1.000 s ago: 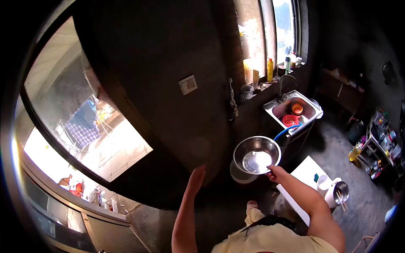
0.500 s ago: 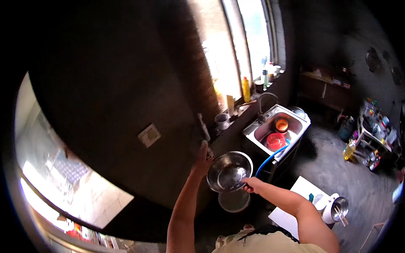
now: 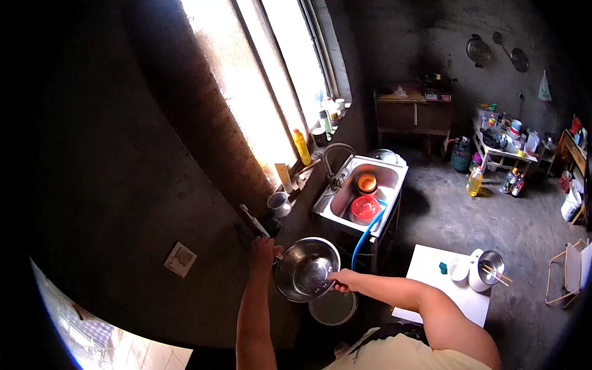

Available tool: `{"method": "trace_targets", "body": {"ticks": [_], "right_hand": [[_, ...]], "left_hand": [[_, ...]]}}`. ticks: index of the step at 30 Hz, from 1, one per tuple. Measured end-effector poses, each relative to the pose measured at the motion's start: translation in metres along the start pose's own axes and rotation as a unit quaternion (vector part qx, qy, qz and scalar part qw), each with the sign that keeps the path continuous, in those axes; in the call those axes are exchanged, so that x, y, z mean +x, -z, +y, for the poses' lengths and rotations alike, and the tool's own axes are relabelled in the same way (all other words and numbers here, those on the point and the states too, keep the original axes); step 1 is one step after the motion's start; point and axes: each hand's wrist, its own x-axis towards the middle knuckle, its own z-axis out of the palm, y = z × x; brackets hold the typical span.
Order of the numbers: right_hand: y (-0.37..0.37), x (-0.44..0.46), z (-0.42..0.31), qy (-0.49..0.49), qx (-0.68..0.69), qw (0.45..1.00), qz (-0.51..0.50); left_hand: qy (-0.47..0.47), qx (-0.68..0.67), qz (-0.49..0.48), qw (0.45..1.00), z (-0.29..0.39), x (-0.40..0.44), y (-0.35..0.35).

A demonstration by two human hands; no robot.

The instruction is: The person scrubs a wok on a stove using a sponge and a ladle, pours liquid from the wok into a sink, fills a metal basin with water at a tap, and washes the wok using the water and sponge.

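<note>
Steel-coloured and shiny, a wide bowl [image 3: 295,264] sits at the lower middle of the frame in the head view, its lower edge overlapping a bucket [image 3: 335,310]. The right hand [image 3: 341,281] has its fingers curled over the bowl's right rim, gripping it. The left hand [image 3: 264,251] is raised at the lower end of a wall pipe [image 3: 254,222], beside the bowl's upper-left rim; whether its fingers close on anything, I cannot tell. Right of centre, a sink [image 3: 389,176] contains a red basin [image 3: 365,209] and an orange bowl [image 3: 367,182], with a blue hose [image 3: 362,248] hanging over its edge. At lower right, a pot [image 3: 491,259] with chopsticks [image 3: 495,275] stands at a white table [image 3: 424,274]. A yellow bottle [image 3: 301,147] stands by the window, upper middle.
</note>
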Motion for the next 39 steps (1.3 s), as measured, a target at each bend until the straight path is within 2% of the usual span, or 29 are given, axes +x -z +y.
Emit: {"method": "trace_targets", "body": {"ticks": [2, 4, 6, 8, 10, 14, 16, 22, 34, 38, 39], "right_hand": [[-0.006, -0.002, -0.002, 0.007, 0.001, 1.000, 0.004], [-0.009, 0.007, 0.002, 0.009, 0.005, 1.000, 0.010], [-0.013, 0.007, 0.002, 0.000, 0.015, 1.000, 0.008], [-0.016, -0.001, 0.001, -0.003, 0.011, 1.000, 0.008], [-0.020, -0.002, 0.002, -0.001, 0.020, 1.000, 0.018], [-0.023, -0.002, 0.006, 0.003, 0.054, 0.997, 0.048], [-0.024, -0.004, 0.007, 0.003, 0.058, 0.996, 0.061], [-0.032, -0.010, 0.009, 0.008, 0.090, 0.994, 0.064], [-0.046, -0.006, 0.018, 0.006, 0.086, 0.993, 0.086], [-0.046, -0.002, 0.024, -0.001, 0.096, 0.992, 0.087], [-0.046, 0.000, 0.025, -0.003, 0.096, 0.992, 0.088]], "left_hand": [[-0.019, 0.015, 0.022, 0.999, -0.011, 0.004, -0.012], [-0.094, 0.065, -0.003, 0.993, -0.039, 0.005, -0.051], [-0.058, 0.156, -0.066, 0.984, -0.023, 0.014, -0.026], [-0.073, 0.118, -0.045, 0.989, -0.037, 0.015, -0.044], [-0.011, 0.131, -0.093, 0.987, -0.011, 0.025, -0.008], [0.016, 0.123, -0.102, 0.987, -0.005, 0.031, -0.004], [0.026, 0.175, -0.126, 0.976, -0.006, 0.037, -0.011], [0.007, 0.150, -0.079, 0.986, -0.008, 0.035, -0.015], [0.054, 0.165, -0.099, 0.980, 0.008, 0.033, 0.009], [0.060, 0.177, -0.082, 0.979, 0.006, 0.036, -0.004], [0.074, 0.164, -0.107, 0.978, 0.005, 0.037, -0.005]]}}
